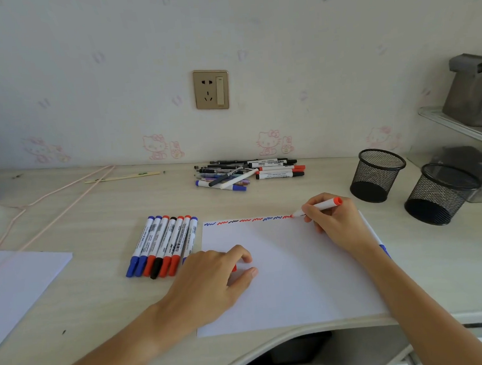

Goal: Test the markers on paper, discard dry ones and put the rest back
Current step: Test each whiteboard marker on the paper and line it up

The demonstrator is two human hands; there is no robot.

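Marker point(318, 207), red, tip on paper's point(291, 270) far edge ending squiggle row, long axis running right and slightly away | right hand point(332, 221) pinches its barrel, nearest | left hand point(212, 275) curled on paper's near-left part, red cap point(234, 267) apparently inside | tested row point(164, 244) just left of paper | untested pile point(247, 172) at counter's far edge.

Pale wood-grain worktop point(105, 300), smooth and matt. Plain white paper point(292, 278), matt; glossy plastic markers point(164, 244) at its left edge. Black wire-mesh metal cups point(376, 175) toward the right edge; brushed gold, satin wall socket point(211, 89).
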